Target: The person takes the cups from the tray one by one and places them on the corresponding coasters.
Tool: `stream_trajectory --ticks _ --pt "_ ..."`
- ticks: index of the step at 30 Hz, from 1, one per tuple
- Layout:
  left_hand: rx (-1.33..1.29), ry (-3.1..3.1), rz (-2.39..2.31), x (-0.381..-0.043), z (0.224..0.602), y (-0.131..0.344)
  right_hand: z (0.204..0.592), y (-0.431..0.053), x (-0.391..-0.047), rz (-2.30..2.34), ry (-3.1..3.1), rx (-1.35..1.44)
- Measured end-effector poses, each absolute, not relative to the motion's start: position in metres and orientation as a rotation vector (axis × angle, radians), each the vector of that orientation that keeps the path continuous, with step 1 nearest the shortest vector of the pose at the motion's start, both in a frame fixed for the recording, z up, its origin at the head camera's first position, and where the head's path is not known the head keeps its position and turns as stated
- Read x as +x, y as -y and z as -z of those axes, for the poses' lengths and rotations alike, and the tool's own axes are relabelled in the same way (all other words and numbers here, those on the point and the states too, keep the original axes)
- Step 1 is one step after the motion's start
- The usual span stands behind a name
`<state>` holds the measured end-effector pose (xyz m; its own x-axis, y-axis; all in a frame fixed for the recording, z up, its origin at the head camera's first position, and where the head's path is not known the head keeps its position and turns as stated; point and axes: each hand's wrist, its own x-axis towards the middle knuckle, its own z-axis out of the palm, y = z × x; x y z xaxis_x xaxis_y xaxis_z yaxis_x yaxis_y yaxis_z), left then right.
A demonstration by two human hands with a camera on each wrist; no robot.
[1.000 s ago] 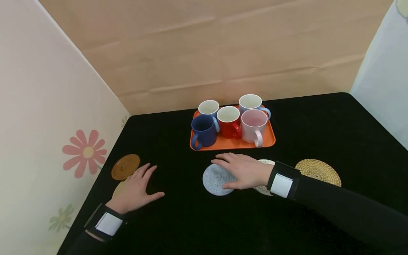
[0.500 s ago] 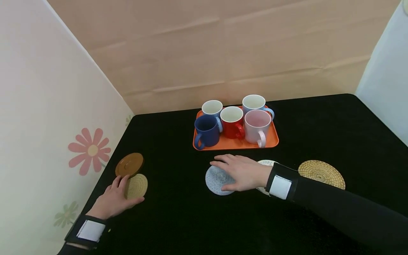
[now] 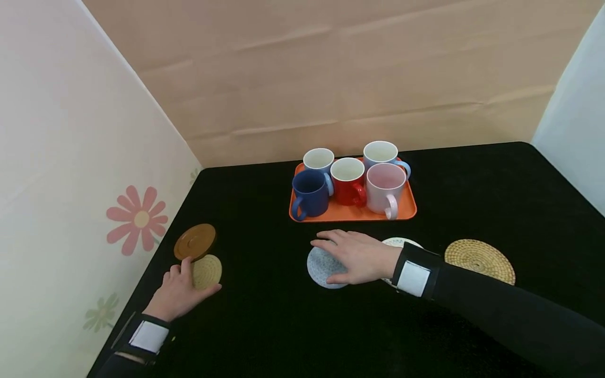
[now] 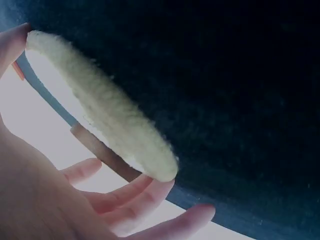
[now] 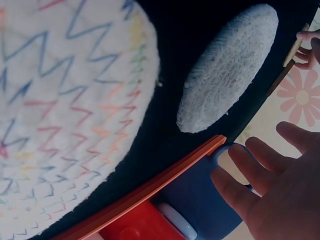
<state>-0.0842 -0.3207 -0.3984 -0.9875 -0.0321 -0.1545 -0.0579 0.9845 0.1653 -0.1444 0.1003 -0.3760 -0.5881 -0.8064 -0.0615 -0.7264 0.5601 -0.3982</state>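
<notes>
My left hand (image 3: 176,294) holds a small round beige woven coaster (image 3: 206,272) across its edges, at the table's left side. In the left wrist view the thumb meets one end of the coaster (image 4: 105,100) and a fingertip the other. A brown round coaster (image 3: 195,241) lies just behind it. My right hand (image 3: 356,257), fingers spread, hovers over a grey-blue woven coaster (image 3: 319,269) and partly hides it from above. The right wrist view shows the grey coaster (image 5: 230,70) beyond the fingers, apart from them. Beneath the right wrist is a white coaster with coloured zigzags (image 5: 65,110).
An orange tray (image 3: 340,215) at the back bears several mugs: dark blue (image 3: 309,197), red (image 3: 346,189), pink (image 3: 382,197) and light-blue ones. A wicker mat (image 3: 479,260) lies at right, beyond the right sleeve. A flowered wall (image 3: 61,173) borders the left table edge.
My left hand has drawn back left from above the beige coaster, then come forward slightly to its edges. The right hand has stayed over the grey coaster. The head view has shifted slightly.
</notes>
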Motion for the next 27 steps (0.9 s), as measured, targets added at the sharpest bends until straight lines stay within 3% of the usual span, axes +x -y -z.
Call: stream_trajectory --ticks 27 --pt "0.031 -2.995 -0.314 -0.0844 0.4016 0.3200 0.3749 -0.1005 -0.1433 0.510 -2.553 -1.273"
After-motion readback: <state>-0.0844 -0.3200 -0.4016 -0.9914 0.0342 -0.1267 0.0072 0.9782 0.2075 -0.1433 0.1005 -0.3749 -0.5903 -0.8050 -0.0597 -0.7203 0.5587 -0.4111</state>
